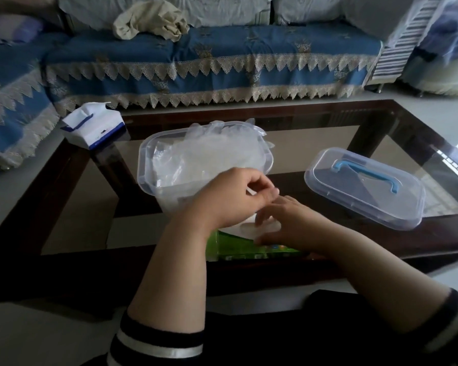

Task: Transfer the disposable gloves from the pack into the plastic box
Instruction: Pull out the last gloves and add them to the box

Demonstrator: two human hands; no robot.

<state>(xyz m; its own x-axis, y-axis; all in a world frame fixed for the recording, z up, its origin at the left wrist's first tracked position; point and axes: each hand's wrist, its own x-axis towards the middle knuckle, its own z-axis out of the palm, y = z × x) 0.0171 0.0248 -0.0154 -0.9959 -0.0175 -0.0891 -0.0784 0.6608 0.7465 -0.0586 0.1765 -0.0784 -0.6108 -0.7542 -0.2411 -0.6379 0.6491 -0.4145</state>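
Right now both hands sit close together over the green glove pack (251,250), which lies flat at the near edge of the glass coffee table (397,143). Left hand (238,196) is raised a little, fingers curled, thumb and forefinger seemingly pinching something thin and pale. Probably a glove coming out of the pack's opening, but the blur makes that a guess. Right hand (288,223) lies low on the pack, fingers spread and relaxed, pressing it down rather than gripping.

Clear plastic box (148,178) stands directly beyond the pack, touching or just behind it, lid off. Heap of clear disposable gloves (217,151) already fills it, some spilling over the far rim. Pack's long axis runs left-right across the person; the box lies straight ahead and slightly left of the hands. So the left hand is the nearer one, and the likely move is a short lift forward and up over the near wall of the box.

Box lid (365,186) with blue handle rests to the right, well apart. Tissue pack (95,128) at the far left corner. Blue-covered sofa (196,62) behind the table, with a crumpled cream cloth (151,21) on it.
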